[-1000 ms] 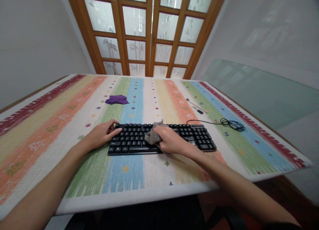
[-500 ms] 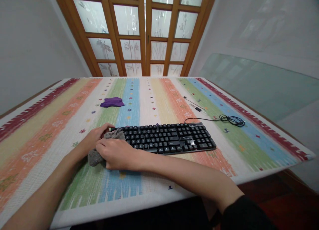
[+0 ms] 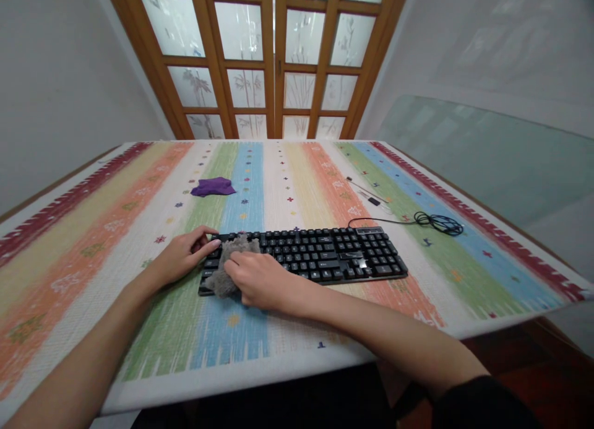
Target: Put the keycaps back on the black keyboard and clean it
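Note:
A black computer keyboard (image 3: 325, 255) lies on the striped tablecloth in front of me. My left hand (image 3: 188, 252) grips its left end, thumb over the corner keys and fingers curled at the back edge. My right hand (image 3: 257, 277) is closed on a fluffy grey cloth (image 3: 227, 274), which rests on the keys of the keyboard's left part and hangs slightly over its front edge. The cloth and hand cover the keys beneath them.
Farther back lies a crumpled purple cloth (image 3: 213, 186). The keyboard's coiled black cable (image 3: 439, 223) sits to the right. A thin stick-like brush (image 3: 366, 189) and a small black piece (image 3: 374, 201) lie behind it. The table's front edge (image 3: 241, 379) is close to me.
My right hand has moved the grey cloth rightward from the keyboard's left end onto its keys. My left hand stays at the left end, now more visible. The view has shifted slightly.

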### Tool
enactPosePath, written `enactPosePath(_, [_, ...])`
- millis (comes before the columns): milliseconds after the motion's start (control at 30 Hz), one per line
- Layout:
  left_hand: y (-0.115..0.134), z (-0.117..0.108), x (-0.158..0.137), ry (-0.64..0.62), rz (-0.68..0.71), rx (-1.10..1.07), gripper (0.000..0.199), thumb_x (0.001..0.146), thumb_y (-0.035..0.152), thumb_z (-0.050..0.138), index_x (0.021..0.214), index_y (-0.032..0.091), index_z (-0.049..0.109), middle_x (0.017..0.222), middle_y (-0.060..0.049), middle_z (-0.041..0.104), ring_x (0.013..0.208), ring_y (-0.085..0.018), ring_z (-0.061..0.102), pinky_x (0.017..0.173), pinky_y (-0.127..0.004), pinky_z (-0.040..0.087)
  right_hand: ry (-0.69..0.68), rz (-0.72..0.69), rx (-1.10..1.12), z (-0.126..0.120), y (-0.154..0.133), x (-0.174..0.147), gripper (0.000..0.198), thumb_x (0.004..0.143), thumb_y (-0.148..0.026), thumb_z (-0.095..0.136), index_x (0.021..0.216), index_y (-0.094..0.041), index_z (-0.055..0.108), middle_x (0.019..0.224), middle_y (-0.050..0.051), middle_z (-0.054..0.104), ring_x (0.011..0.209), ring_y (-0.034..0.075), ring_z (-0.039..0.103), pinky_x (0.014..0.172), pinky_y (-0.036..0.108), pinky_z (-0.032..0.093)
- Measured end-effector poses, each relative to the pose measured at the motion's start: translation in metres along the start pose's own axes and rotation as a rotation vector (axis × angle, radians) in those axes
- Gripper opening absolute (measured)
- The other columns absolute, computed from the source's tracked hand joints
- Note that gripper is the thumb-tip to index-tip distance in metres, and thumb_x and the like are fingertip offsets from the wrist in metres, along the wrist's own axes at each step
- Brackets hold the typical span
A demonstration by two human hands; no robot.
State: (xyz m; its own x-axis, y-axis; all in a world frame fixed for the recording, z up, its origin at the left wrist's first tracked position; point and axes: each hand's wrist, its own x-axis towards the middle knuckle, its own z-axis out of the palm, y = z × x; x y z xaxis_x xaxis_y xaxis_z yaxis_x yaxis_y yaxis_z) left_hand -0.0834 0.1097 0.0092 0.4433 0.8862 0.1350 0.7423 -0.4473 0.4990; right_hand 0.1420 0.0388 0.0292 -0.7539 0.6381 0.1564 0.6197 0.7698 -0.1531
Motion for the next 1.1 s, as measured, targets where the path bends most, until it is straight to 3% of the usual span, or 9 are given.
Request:
enactPosePath(367, [0.003,0.000,-0.001,-0.020,-0.028,0.026,0.058,0.091,0.066,0.039,0.113,0.017,0.062,0.074,-0.002,0.065,0.066,-0.023,0.062,0.066,-0.031,0.044,-0.075,0.254,-0.082,-0.017,0.041,-0.087,0.029,0.073,0.001,0.050,0.096,-0.015,0.058,0.100,0.011,0.063,0.086,0.023,0.059,0.068,0.031,0.042])
enactPosePath(700, [0.003,0.001,-0.001,-0.019,-0.015,0.030,0.060,0.091,0.067,0.038,0.113,0.016,0.061,0.073,-0.002,0.063,0.066,-0.023,0.061,0.065,-0.032,0.043,0.095,0.342,-0.111,-0.020,0.089,-0.154,0.033,0.062,0.000,0.047,0.088,-0.018,0.054,0.091,0.009,0.063,0.081,0.023,0.058,0.070,0.030,0.042])
enactPosePath(1100, [0.004,0.001,-0.001,-0.004,-0.006,0.031,0.061,0.090,0.068,0.037,0.112,0.016,0.061,0.071,-0.002,0.063,0.065,-0.023,0.060,0.066,-0.032,0.043,0.112,0.404,-0.123,-0.033,0.116,-0.194,0.028,0.065,0.000,0.049,0.086,-0.019,0.054,0.093,0.008,0.063,0.081,0.022,0.059,0.071,0.030,0.043])
